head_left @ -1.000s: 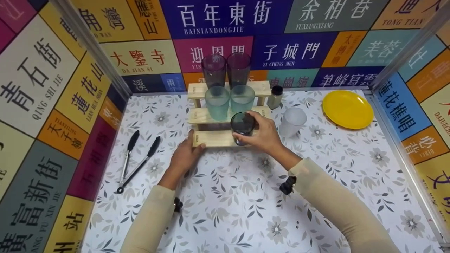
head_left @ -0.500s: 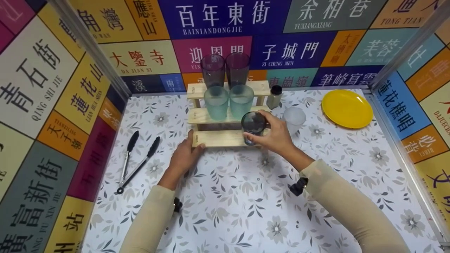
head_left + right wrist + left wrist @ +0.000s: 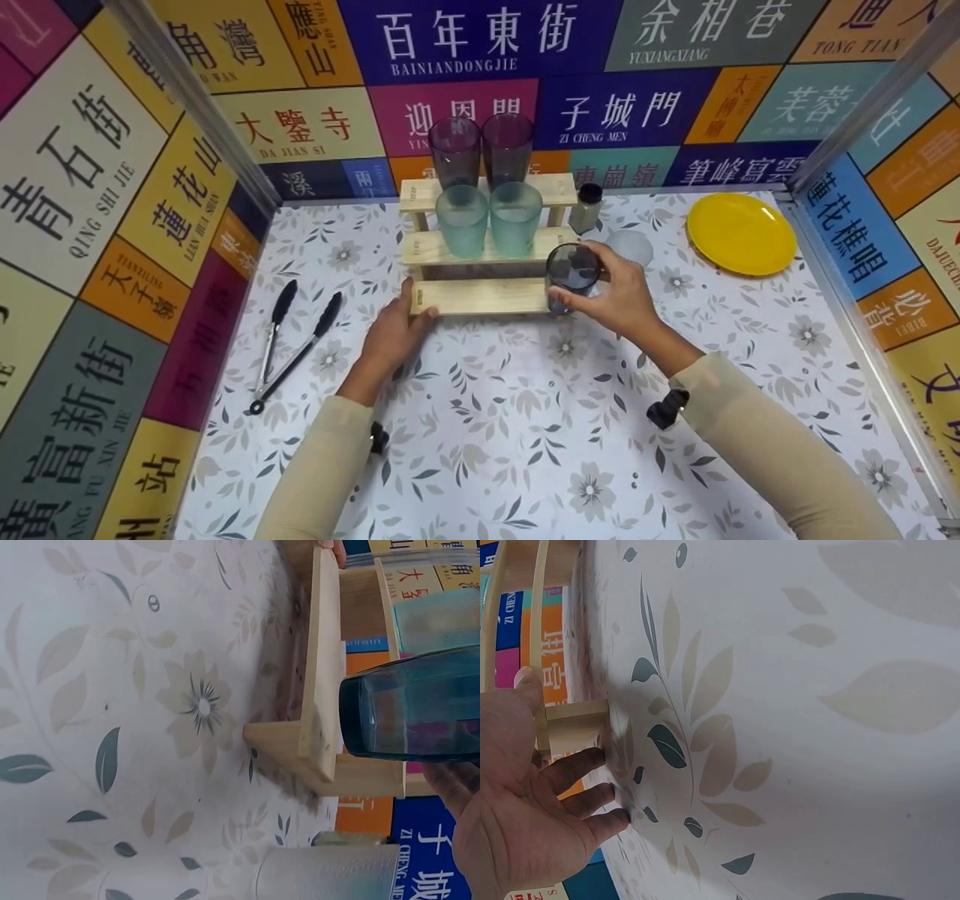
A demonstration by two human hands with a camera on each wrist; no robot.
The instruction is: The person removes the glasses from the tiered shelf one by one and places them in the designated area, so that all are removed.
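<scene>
My right hand (image 3: 626, 292) grips a dark blue-grey drinking glass (image 3: 571, 259), thumb at its near side. The glass is upright at the right end of the lowest step of a wooden three-step rack (image 3: 480, 296). In the right wrist view the glass's base (image 3: 351, 716) shows a gap from the bottom plank (image 3: 322, 667). At the rack's left end my left hand (image 3: 394, 330) holds the bottom step, its thumb on the front edge; the other fingers (image 3: 592, 795) reach down by the table. Two teal glasses (image 3: 461, 221) stand on the middle step, two purple glasses (image 3: 455, 150) on the top.
A frosted white cup (image 3: 631, 246) stands right of the rack, partly hidden by my right hand. Behind it is a small black-capped jar (image 3: 586, 210). A yellow plate (image 3: 742, 234) lies at back right, tongs (image 3: 298, 356) at left. Printed walls (image 3: 457, 45) enclose the table.
My right hand has carried the dark glass rightward along the lowest step to its right end, now covering more of the frosted cup. The left hand has stayed on the rack.
</scene>
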